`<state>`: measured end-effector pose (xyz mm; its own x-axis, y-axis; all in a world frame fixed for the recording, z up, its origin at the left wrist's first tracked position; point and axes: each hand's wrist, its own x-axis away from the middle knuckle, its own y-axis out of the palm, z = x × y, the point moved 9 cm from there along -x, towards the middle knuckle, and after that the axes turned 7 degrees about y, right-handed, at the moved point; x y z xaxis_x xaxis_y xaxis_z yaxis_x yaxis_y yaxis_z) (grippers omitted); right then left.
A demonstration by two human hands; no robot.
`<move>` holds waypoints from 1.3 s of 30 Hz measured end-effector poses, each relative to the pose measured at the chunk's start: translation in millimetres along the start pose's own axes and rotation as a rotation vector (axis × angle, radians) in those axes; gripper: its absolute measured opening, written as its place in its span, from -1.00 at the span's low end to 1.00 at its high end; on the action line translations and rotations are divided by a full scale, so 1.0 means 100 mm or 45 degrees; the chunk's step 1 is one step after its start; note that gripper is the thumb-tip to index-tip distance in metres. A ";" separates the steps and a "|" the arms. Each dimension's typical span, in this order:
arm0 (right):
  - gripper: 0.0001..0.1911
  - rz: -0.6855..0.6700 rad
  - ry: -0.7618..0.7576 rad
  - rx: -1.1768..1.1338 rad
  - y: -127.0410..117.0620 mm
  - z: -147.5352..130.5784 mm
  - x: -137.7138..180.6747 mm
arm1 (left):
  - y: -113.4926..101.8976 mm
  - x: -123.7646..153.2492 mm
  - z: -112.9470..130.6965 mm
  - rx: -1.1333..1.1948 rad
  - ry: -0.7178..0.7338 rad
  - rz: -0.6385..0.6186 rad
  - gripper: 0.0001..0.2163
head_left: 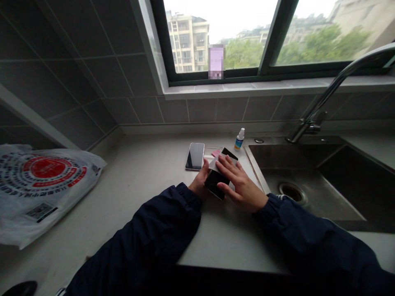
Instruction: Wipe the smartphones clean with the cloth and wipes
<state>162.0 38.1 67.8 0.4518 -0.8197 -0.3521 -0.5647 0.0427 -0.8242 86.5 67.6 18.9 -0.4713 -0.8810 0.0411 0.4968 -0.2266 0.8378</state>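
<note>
A black-screened smartphone [217, 184] is tilted in my left hand [200, 179], which grips it along the left edge with the thumb on top. Across the middle of its screen lies a light grey cloth [213, 165]. My right hand [239, 181] rests on this cloth with its fingers stretched out flat, the thumb apart over the screen. The dark upper end of the phone shows beyond the cloth. Just left of my hands, a second phone [195, 156] lies face up on the counter. Behind them are a pink piece [216, 153] and a small white-capped spray bottle [239, 139].
A steel sink [308, 197] with a tall curved faucet [327, 94] is set into the white counter [148, 164] at the right. A printed plastic bag [46, 185] sits at the left. Behind runs a tiled wall under a window [247, 37].
</note>
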 end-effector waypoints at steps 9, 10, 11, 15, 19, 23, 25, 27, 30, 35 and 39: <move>-0.34 -0.170 -0.240 -0.040 0.07 -0.30 0.08 | -0.09 0.06 0.01 0.172 -0.078 0.215 -0.30; -0.37 -0.155 -0.255 -0.050 0.06 -0.32 0.08 | -0.09 0.06 0.02 0.164 -0.068 0.203 -0.31; -0.41 -0.128 -0.269 -0.059 0.04 -0.33 0.08 | -0.10 0.05 0.05 0.155 -0.040 0.189 -0.33; -0.55 0.020 -0.299 -0.094 -0.08 -0.34 0.07 | -0.07 0.00 0.14 0.113 0.085 0.102 -0.36; -0.64 0.108 -0.295 -0.107 -0.15 -0.33 0.06 | -0.05 0.01 0.21 0.065 0.154 0.129 -0.32; -0.70 0.166 -0.288 -0.110 -0.21 -0.33 0.07 | -0.06 0.03 0.23 0.018 0.151 0.162 -0.27; -0.71 0.168 -0.287 -0.117 -0.21 -0.33 0.07 | -0.07 0.03 0.24 -0.001 0.161 0.161 -0.27; -0.69 0.141 -0.309 -0.135 -0.20 -0.35 0.08 | -0.09 0.03 0.23 -0.011 0.156 0.154 -0.27; -0.60 0.067 -0.378 -0.163 -0.15 -0.39 0.10 | -0.12 0.03 0.16 0.016 0.077 0.123 -0.26; -0.38 -0.060 -0.402 -0.133 -0.06 -0.41 0.11 | -0.08 0.02 0.05 0.133 -0.040 0.016 -0.25; -0.30 -0.188 -0.354 -0.106 0.02 -0.40 0.12 | -0.12 0.04 0.00 0.088 -0.094 0.101 -0.21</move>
<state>138.3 5.5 80.0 0.6979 -0.6255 -0.3487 -0.5284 -0.1211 -0.8403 78.7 67.2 9.4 -0.4862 -0.8615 0.1462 0.4840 -0.1262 0.8659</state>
